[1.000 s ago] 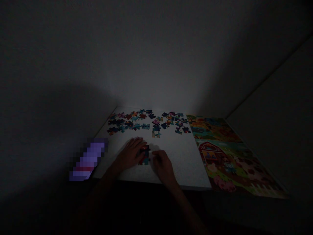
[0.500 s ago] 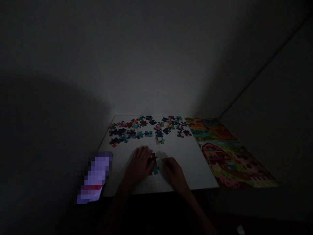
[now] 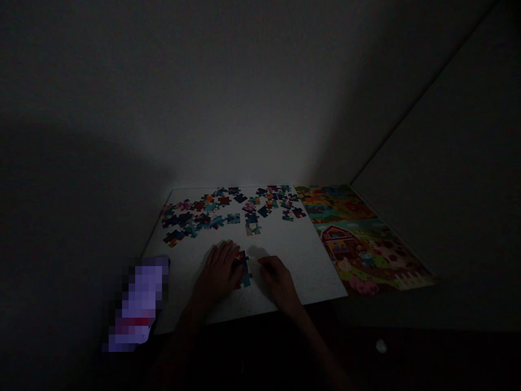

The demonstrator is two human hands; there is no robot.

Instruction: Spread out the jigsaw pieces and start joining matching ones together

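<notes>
My left hand (image 3: 217, 270) lies flat on the white tabletop, fingers stretched forward, its thumb side over a small block of joined jigsaw pieces (image 3: 245, 279). That block is dark red and teal, partly covered by the hand. Just to its right is my right hand (image 3: 279, 279), apart from the block. Its fingers are curled together; anything inside them is hidden. Beyond the hands, a short strip of jigsaw pieces (image 3: 253, 224) in teal and beige lies alone. Several loose dark and coloured jigsaw pieces (image 3: 203, 220) spread across the back left, with another cluster of jigsaw pieces (image 3: 280, 198) at the back right.
Two farm and animal pictures (image 3: 366, 260) lie along the table's right side. A lit, blurred-out phone (image 3: 142, 298) rests at the left front edge. A wall (image 3: 244, 108) rises behind the white table (image 3: 301, 244). The room is dim. A small pale object (image 3: 381, 346) lies below, at the right.
The view has turned slightly, so the table and everything on it appear further left. Both hands keep nearly the same places by the joined block.
</notes>
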